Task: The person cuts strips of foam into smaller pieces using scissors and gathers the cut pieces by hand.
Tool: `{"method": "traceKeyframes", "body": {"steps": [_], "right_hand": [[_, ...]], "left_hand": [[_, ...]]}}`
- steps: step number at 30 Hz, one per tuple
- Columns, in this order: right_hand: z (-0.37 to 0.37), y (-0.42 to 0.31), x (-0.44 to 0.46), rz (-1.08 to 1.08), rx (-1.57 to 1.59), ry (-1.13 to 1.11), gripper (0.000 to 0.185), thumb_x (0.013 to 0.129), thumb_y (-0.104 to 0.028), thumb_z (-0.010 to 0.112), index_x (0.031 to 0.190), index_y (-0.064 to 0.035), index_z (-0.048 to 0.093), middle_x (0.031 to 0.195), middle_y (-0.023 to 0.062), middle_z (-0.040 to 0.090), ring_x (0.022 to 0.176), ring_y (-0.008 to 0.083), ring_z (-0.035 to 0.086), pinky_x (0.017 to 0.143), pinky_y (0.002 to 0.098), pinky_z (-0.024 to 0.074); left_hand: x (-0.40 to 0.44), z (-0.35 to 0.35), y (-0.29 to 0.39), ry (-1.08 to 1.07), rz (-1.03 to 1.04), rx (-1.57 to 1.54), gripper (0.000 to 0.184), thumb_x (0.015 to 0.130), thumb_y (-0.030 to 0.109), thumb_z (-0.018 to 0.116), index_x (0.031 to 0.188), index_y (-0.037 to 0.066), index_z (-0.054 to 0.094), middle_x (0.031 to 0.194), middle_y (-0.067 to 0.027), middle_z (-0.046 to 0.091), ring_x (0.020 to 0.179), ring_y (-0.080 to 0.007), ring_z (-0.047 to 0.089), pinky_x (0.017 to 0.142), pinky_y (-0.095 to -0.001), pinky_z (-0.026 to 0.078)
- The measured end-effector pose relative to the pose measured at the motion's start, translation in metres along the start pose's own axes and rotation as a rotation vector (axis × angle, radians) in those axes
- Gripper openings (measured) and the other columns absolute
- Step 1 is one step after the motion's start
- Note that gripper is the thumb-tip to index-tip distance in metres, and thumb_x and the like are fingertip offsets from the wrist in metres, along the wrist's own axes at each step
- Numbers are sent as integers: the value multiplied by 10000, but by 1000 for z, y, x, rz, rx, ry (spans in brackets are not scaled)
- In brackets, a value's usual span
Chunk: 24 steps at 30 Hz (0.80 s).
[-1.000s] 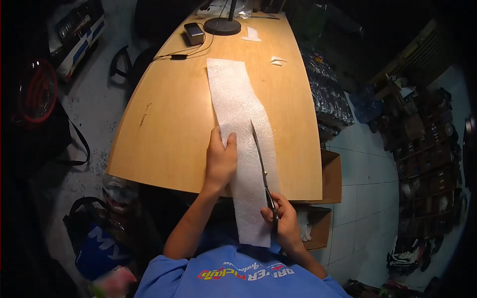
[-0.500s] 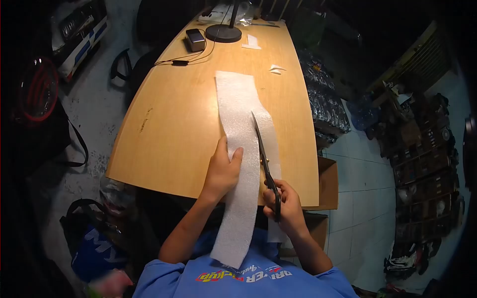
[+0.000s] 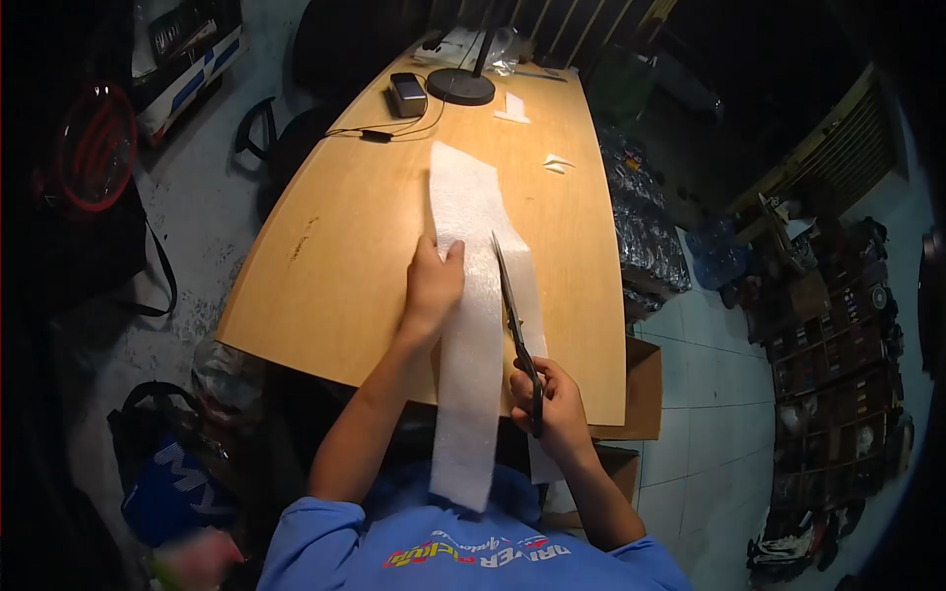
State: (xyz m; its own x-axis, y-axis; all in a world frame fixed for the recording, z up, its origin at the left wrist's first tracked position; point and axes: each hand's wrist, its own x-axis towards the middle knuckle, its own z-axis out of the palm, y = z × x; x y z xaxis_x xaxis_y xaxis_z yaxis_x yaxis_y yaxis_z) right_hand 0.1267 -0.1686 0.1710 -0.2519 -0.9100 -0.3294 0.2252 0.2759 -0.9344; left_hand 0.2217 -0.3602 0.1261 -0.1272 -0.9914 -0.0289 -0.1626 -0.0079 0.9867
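A long strip of white foam sheet (image 3: pixel 467 364) runs from the middle of the table down over its front edge toward my shirt. My left hand (image 3: pixel 434 286) grips the strip's left side, thumb on top and fingers hidden underneath. In my right hand (image 3: pixel 552 402) is a pair of black scissors (image 3: pixel 517 330), with fingers wrapped round the handles. The blades point away from me, at the slit between the wide strip and a narrower foam piece (image 3: pixel 529 295) on the right. Both pieces are still joined beyond the scissor tips.
The wooden table (image 3: pixel 335 266) carries a lamp base (image 3: pixel 461 87), a dark box-shaped device (image 3: pixel 407 96) with a cable, and small white scraps (image 3: pixel 557 164). A cardboard box (image 3: pixel 642 389) stands by the right edge. Black-wrapped packages (image 3: pixel 645 227) are stacked beyond it.
My left hand has moved farther up the strip. The strip's lower end has swung slightly and now hangs straighter. The camera view has shifted a little.
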Motion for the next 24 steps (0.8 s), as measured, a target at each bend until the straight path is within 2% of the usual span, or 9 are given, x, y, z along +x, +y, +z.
{"method": "traceKeyframes", "body": {"steps": [1, 4, 7, 10, 14, 18, 21, 24], "right_hand": [[-2, 2, 5, -3, 39, -9, 415, 852, -263, 668, 1070, 21, 459, 614, -46, 466, 483, 20, 442, 425, 181, 343], [2, -4, 12, -17, 20, 14, 385, 853, -272, 666, 1033, 10, 475, 601, -57, 453, 474, 13, 433, 413, 168, 327], [9, -10, 14, -35, -70, 58, 376, 843, -292, 678, 996, 2, 502, 599, -64, 444, 448, 10, 412, 397, 163, 312], [4, -9, 28, -30, -42, 46, 377, 836, -303, 685, 988, -5, 511, 597, -67, 443, 445, 11, 410, 397, 164, 318], [-3, -11, 37, -2, -60, -46, 238, 858, -243, 634, 928, -49, 515, 704, -54, 435, 513, -1, 384, 419, 143, 338], [10, -9, 39, -50, -42, -11, 203, 868, -225, 613, 878, -61, 494, 662, -65, 396, 460, -1, 350, 381, 154, 291], [5, -14, 50, 0, 54, -81, 377, 836, -316, 684, 962, -8, 507, 574, -64, 445, 421, 14, 432, 376, 173, 326], [4, -4, 60, -39, 3, -88, 371, 835, -313, 686, 955, -14, 502, 562, -60, 450, 408, 23, 434, 358, 182, 303]], "left_hand": [[-1, 5, -6, 47, 91, 49, 319, 909, 222, 545, 1024, -73, 508, 912, -142, 618, 809, -178, 579, 735, -304, 463], [-1, 11, -14, 33, 121, -17, 329, 903, 204, 549, 1050, -86, 498, 947, -160, 611, 857, -202, 576, 779, -335, 456], [-1, 1, -5, -17, 17, 11, 374, 880, 238, 553, 1071, -76, 486, 1005, -281, 600, 958, -378, 597, 830, -392, 454], [-4, -4, -9, -144, 54, -155, 374, 881, 227, 548, 1087, -79, 481, 1006, -263, 605, 957, -354, 600, 836, -381, 451], [-2, -10, -15, -127, 43, -35, 360, 884, 216, 543, 1087, -75, 487, 1006, -242, 610, 945, -329, 604, 826, -378, 453], [-12, -17, -7, -180, 38, -64, 344, 885, 215, 543, 1072, -70, 491, 991, -233, 613, 919, -313, 607, 814, -377, 455], [-13, -15, -15, -164, 65, -43, 331, 888, 216, 543, 1060, -63, 496, 978, -218, 616, 894, -283, 606, 807, -367, 457], [-9, -18, -24, -153, 34, -79, 350, 887, 248, 549, 1055, -55, 501, 966, -210, 619, 873, -267, 608, 793, -364, 462]]}}
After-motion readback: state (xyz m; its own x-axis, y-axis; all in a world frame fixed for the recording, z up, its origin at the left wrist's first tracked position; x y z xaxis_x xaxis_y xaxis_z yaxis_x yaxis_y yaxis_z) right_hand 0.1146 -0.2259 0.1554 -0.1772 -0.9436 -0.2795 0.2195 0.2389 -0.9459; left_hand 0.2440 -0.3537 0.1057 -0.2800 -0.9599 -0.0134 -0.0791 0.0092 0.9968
